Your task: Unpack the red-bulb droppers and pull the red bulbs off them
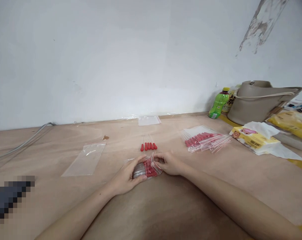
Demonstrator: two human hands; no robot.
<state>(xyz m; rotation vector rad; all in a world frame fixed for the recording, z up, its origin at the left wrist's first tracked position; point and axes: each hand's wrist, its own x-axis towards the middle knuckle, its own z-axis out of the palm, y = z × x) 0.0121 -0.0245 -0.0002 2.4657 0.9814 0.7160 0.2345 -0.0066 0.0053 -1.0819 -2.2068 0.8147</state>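
Observation:
A clear zip bag [151,170] holding several red-bulbed glass droppers lies on the table before me. My left hand [127,176] is wrapped round the bag's left part, over the clear tubes. At the bag's right end, my right hand [169,162] pinches the zip edge. The red bulbs inside point to the right. Just beyond my hands several loose droppers [148,146] lie in a row, red bulbs toward me. Off to the right is a pile of filled bags [203,138] with more red-bulbed droppers.
An empty clear zip bag [84,160] lies at left, another bag [149,120] by the wall. A grey cable [38,131] runs along the left. At right stand a green bottle [219,104], a beige handbag [253,103] and a yellow tissue pack [256,140]. A blurred dark object [8,198] is at lower left.

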